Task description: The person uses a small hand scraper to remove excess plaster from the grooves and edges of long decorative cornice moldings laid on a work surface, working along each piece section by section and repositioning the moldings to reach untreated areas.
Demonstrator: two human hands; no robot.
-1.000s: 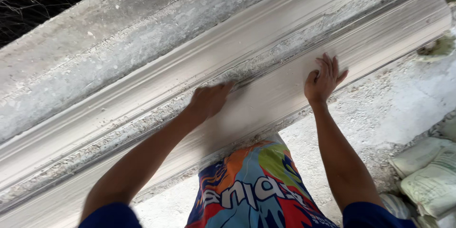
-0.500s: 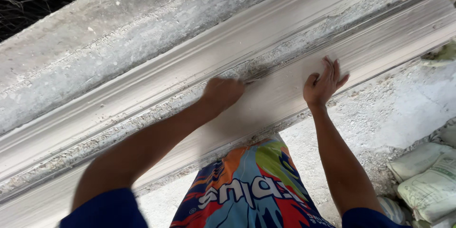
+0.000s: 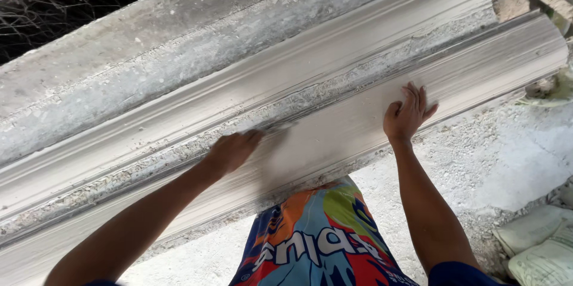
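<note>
A small tool (image 3: 280, 128), blurred, is gripped in the closed fingers of the left hand (image 3: 231, 150) and laid against the long plaster moulding (image 3: 358, 122). The right hand (image 3: 407, 116) is pressed flat on the moulding's near face, fingers (image 3: 413, 96) spread slightly, well apart from the tool.

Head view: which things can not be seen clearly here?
- Left hand: motion blur; whatever it holds cannot be told.
- White moulding: both ends cut off by the frame edges.
- Sacks: cut by the bottom right corner.
- Behind the netting: too dark.
- Right hand: palm hidden, flat on the moulding.
</note>
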